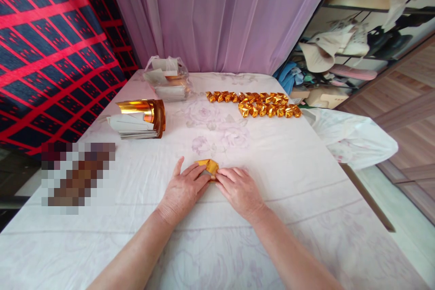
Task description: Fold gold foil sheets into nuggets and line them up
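A small piece of folded gold foil paper [211, 166] lies on the table in front of me, with a patch of its grey-white side showing. My left hand [186, 186] presses its fingertips onto the left part of the paper, one finger raised away from the rest. At the paper's right end, the fingers of my right hand [239, 190] are bunched together and grip its edge. Parts of the paper are hidden under my fingers. Beyond my hands, several folded gold foil pieces [270, 109] sit in two rows, their sides puffed out.
A curved stack of gold foil sheets [142, 118] stands at the left, before a clear plastic bag [168, 79] of more sheets. A pixelated patch covers something at the table's left edge. A white plastic bag [360, 138] hangs off the right edge, near a shoe shelf [356, 61].
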A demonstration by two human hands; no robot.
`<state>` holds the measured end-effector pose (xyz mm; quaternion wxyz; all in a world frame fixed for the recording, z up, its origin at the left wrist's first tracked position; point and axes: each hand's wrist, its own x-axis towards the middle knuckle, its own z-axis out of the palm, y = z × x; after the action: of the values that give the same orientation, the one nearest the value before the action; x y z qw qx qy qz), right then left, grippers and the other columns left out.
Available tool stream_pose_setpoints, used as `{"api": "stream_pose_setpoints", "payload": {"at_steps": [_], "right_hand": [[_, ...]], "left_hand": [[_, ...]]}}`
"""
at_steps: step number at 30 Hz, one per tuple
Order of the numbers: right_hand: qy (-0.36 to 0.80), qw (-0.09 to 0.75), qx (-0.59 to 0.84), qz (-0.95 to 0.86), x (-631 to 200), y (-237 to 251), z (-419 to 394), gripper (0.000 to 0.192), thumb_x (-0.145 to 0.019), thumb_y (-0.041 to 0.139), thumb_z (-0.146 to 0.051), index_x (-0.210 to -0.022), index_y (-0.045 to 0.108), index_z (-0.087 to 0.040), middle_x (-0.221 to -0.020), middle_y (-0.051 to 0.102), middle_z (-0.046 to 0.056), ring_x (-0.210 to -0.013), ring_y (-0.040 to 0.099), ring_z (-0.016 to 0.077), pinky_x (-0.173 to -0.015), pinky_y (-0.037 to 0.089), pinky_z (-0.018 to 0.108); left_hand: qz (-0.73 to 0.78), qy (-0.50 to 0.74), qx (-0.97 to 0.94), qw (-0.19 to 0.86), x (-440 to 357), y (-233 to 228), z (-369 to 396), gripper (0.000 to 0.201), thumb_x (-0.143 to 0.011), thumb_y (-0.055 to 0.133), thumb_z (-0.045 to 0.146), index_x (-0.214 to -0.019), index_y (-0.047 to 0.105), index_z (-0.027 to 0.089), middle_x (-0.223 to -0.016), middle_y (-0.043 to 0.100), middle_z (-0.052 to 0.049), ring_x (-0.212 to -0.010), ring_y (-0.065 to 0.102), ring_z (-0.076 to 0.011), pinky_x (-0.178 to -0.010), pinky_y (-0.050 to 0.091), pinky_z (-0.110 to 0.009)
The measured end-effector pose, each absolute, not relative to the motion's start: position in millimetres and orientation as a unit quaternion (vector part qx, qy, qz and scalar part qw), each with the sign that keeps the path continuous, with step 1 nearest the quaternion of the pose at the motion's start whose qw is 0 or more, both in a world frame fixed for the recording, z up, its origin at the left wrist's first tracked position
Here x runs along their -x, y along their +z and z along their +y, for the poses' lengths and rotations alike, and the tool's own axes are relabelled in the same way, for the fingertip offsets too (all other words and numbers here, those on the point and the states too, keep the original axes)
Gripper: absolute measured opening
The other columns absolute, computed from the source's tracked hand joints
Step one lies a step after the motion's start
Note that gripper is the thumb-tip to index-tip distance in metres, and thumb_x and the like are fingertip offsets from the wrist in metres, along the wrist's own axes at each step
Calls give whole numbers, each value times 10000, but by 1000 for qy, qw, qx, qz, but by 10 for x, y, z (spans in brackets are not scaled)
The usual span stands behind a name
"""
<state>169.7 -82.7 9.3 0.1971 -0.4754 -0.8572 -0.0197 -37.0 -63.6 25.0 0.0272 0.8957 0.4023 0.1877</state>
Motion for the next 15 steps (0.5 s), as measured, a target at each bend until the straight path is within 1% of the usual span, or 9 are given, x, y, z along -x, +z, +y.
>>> {"api": "stream_pose_setpoints", "payload": {"at_steps": [3,7,10,12,15], "right_hand": [[-18,197,483,-853,-1666,100,-841,133,-903,641,-222,-1029,684,-226,-1065,705,72,-901,622,225,-801,495,392],[-31,211,500,-839,-1614,111,-854,117,-909,608,-163,-968,691,-221,-1026,720,67,-866,630,218,-778,491,384],[-31,221,499,-838,-1612,104,-854,131,-902,601,-135,-944,694,-218,-1013,729,60,-853,636,214,-762,489,378],[-22,226,498,-837,-1642,95,-852,146,-897,601,-128,-941,697,-229,-1018,730,57,-859,639,210,-768,489,373],[-5,242,491,-837,-1720,85,-850,174,-872,616,-102,-944,701,-236,-1026,728,52,-877,647,205,-794,495,367]], "left_hand": [[403,193,-894,30,363,257,-621,172,-953,542,244,-1059,676,263,-1179,713,-37,-1131,647,-236,-1173,201,-559],[410,204,-888,37,357,245,-608,179,-969,516,256,-1067,667,258,-1157,726,-28,-1102,660,-232,-1171,184,-562],[417,202,-885,53,375,208,-594,183,-955,548,286,-1099,653,246,-1161,727,-43,-1105,658,-242,-1168,177,-565],[419,202,-882,70,400,184,-577,205,-942,564,280,-1129,641,245,-1177,722,-52,-1128,646,-241,-1165,195,-554],[429,208,-874,92,445,162,-543,225,-942,532,221,-1142,632,250,-1197,715,-53,-1122,645,-219,-1141,259,-524]]}}
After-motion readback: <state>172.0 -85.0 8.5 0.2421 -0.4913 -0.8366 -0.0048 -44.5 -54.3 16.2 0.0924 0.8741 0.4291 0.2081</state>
